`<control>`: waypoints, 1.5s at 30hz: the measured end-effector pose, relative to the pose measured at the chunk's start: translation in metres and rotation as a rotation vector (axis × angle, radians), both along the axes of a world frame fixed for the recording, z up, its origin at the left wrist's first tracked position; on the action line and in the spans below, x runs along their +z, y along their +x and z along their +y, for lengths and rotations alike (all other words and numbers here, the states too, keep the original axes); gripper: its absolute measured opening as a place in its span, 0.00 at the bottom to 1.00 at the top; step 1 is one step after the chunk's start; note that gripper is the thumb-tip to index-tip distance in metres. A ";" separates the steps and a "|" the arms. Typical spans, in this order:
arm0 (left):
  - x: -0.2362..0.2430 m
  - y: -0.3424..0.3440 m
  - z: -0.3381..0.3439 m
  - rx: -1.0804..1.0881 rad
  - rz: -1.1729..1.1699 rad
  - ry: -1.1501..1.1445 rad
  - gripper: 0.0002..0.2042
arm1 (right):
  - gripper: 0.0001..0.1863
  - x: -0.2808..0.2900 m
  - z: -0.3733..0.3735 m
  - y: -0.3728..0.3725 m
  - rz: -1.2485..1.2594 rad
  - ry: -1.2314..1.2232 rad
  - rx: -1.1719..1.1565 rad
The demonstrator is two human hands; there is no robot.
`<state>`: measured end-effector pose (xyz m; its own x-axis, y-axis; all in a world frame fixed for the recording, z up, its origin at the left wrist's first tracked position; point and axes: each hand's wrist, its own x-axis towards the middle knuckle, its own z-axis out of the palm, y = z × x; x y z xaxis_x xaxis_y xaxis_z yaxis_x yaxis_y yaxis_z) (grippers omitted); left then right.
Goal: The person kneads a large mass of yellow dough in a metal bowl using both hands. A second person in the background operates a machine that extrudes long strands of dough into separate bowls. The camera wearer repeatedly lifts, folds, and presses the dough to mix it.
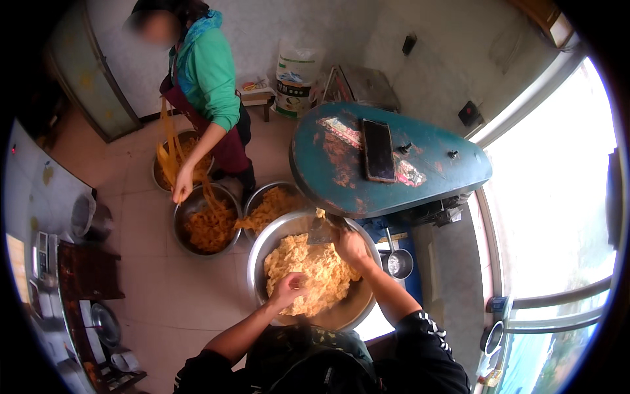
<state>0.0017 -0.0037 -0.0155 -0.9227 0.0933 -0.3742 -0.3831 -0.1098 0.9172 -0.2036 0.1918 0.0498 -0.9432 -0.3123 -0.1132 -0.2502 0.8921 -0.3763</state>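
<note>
A large steel bowl (pixel 255 259) of pale orange crumbly dough (pixel 326 289) sits in front of me. My left hand (pixel 287 289) is over the dough at the bowl's middle, fingers loosely curved and apart. My right hand (pixel 351 249) grips a dark flat scraper (pixel 320 231) at the bowl's back right, just under a worn blue-green machine (pixel 315 157). A little pale dough sticks near the scraper.
A co-worker (pixel 207 85) at the left handles long orange strands over steel bowls (pixel 184 233) of orange pieces. A phone (pixel 378 150) lies on the machine. A small pot (pixel 400 262) is at the right, a sack (pixel 295 72) by the wall.
</note>
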 end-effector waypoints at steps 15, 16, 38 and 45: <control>0.012 -0.013 0.005 -0.006 0.043 -0.081 0.26 | 0.26 0.011 -0.026 -0.034 0.050 -0.105 -0.020; 0.029 -0.019 0.009 -0.020 0.032 -0.089 0.26 | 0.26 0.002 -0.021 -0.035 0.094 -0.094 -0.018; -0.006 -0.096 -0.042 -0.080 0.169 -0.725 0.15 | 0.23 0.047 0.021 0.013 -0.026 -0.120 -0.048; -0.034 -0.143 -0.016 -0.382 0.373 -0.977 0.26 | 0.21 0.064 0.018 0.014 -0.014 -0.120 -0.010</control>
